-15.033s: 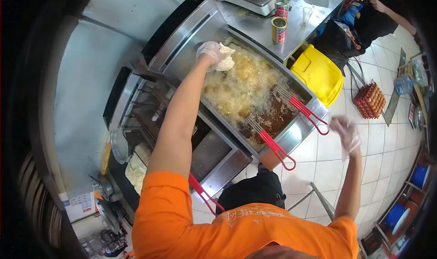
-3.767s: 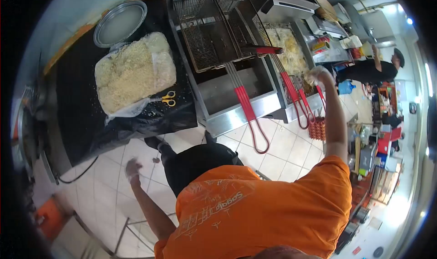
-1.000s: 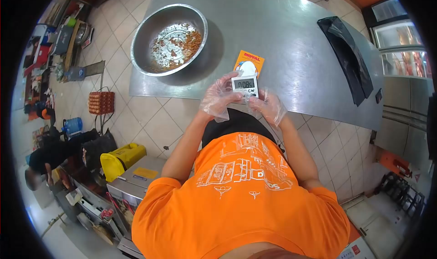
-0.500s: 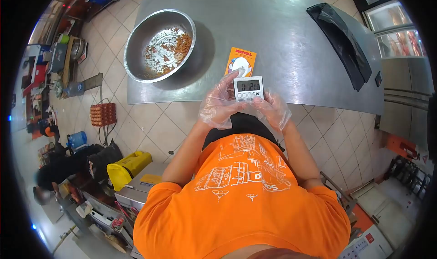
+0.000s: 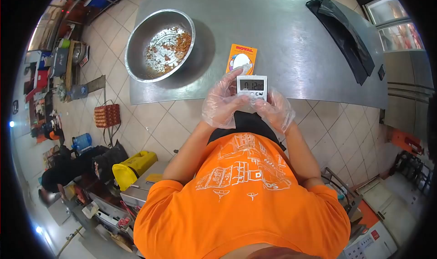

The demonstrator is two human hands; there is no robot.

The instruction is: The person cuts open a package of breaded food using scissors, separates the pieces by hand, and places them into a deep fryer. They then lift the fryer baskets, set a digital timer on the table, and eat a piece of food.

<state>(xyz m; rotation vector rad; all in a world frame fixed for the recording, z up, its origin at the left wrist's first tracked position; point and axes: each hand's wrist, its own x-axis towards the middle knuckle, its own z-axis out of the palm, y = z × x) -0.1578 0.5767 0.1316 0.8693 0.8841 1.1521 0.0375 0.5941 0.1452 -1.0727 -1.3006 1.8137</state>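
Note:
A small white digital timer (image 5: 251,87) with a grey display is held between both hands near the table's front edge. My left hand (image 5: 223,100), in a clear plastic glove, grips the timer's left side, with the thumb at its lower edge. My right hand (image 5: 275,108), also gloved, is closed at the lower right corner of the timer. Behind the timer an orange card (image 5: 241,59) marked ROYAL lies on the steel table (image 5: 268,27). A large metal bowl (image 5: 132,54) with brown crumbs inside stands to the left.
A folded black plastic bag (image 5: 341,38) lies at the table's right. On the floor to the left are a red egg stack (image 5: 107,115), a water bottle (image 5: 82,141) and a yellow bin (image 5: 134,169). Another person in black (image 5: 68,170) is at the lower left.
From the fryer and crumb tray, the view has turned to the steel table. Both hands now hold the timer; its display went from about 0:08 to 0:12. Since half a second ago, little has moved.

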